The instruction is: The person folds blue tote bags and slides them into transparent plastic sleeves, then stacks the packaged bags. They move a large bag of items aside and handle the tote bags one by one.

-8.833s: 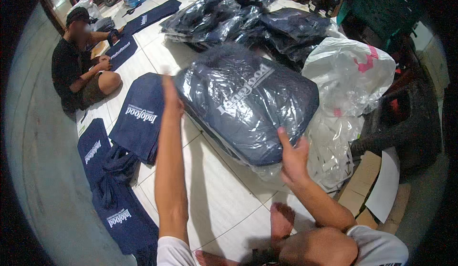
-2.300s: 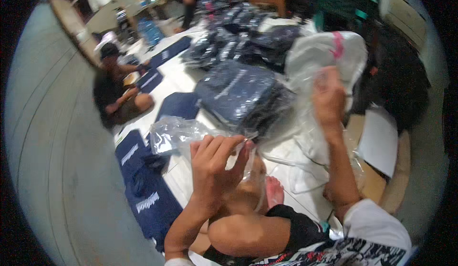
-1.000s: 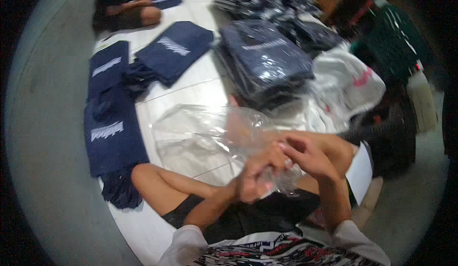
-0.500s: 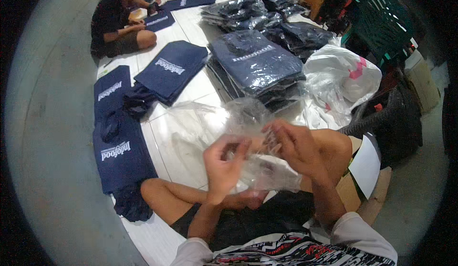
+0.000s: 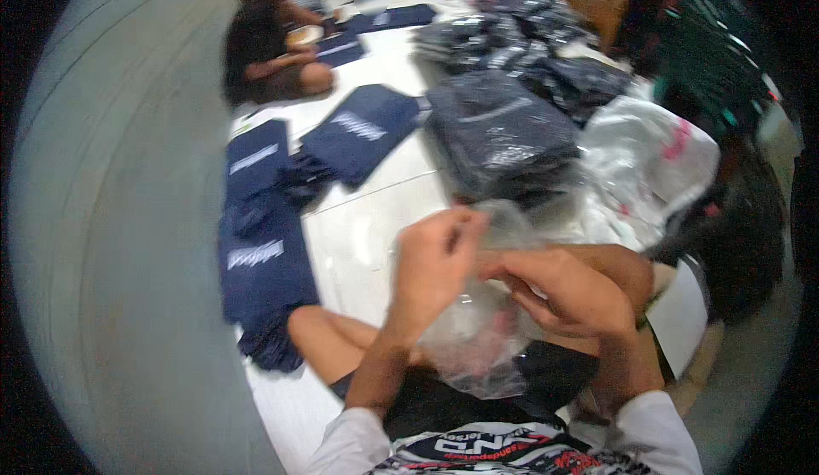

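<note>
One clear bag (image 5: 482,351), thin, crinkled and see-through, hangs between the two hands over the person's lap, with the dark shorts (image 5: 554,373) and bare skin showing hazily through it. The left hand (image 5: 444,240) has its fingers curled to the thumb, pinching the film; the right hand (image 5: 559,292) bends its fingers inward just beside it (blur leaves me unable to tell whether they grip). Beyond lies a stack (image 5: 503,130) of dark folded cloth in glossy, wrinkled plastic, roughly square with rounded corners. Right of it slumps a white sack (image 5: 636,159), pink-marked and creased; what it contains I cannot tell. Behind, a heap (image 5: 520,36) of shiny sleeves also encloses dark cloth. To the left, matte navy totes (image 5: 363,134) with pale print lie flat on smooth white tiles (image 5: 367,236), and past them a co-worker (image 5: 269,53) in dark clothes sits on the floor.
</note>
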### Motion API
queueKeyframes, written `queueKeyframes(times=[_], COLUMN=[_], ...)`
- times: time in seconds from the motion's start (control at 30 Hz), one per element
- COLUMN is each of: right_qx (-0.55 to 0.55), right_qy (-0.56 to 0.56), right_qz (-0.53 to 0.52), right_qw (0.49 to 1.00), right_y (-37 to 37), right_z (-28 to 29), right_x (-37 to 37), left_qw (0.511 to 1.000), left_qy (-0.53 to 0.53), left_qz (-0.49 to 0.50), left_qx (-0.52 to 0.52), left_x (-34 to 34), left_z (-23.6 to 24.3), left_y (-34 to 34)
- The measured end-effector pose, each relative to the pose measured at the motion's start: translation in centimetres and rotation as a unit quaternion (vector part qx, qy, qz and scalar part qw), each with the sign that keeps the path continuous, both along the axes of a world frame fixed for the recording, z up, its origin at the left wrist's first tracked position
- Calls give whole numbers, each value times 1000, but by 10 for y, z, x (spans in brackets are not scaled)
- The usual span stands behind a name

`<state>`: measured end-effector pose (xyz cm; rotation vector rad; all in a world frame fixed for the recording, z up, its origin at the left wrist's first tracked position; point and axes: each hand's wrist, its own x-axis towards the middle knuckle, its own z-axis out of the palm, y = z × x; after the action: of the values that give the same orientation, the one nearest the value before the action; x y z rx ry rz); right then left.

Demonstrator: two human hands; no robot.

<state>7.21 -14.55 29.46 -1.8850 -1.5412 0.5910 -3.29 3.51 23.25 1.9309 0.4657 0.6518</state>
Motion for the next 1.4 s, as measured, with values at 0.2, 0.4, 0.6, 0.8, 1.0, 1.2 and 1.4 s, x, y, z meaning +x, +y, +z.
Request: queueKeyframes(times=[0.2, 0.4, 0.6, 0.8, 1.0, 1.2, 1.4], right_qx=[80, -62, 149, 189, 144, 77, 74], right_qy=[-91, -47, -262, -338, -258, -188, -147], right_qz=[74, 123, 121, 55, -48, -137, -19], right_qw=[990, 989, 946, 920, 954, 970, 986], right_y=[-6, -17, -2, 10, 12, 16, 28], right_z=[-6, 36, 18, -29, -145, -200, -216], right_x=[-13, -7, -24, -22, -19, -36, -40], left_qw=[981, 980, 963, 915, 926, 915, 927], left_qy=[83, 72, -48, -161, 126, 163, 202], left_qz=[10, -122, 6, 56, 169, 304, 272], left_qx=[173, 142, 265, 366, 312, 210, 161], left_x=[-1, 24, 47, 30, -41, -43, -40], left_z=[17, 24, 107, 125, 3, -93, -121], left_y=[24, 83, 67, 7, -62, -48, -14])
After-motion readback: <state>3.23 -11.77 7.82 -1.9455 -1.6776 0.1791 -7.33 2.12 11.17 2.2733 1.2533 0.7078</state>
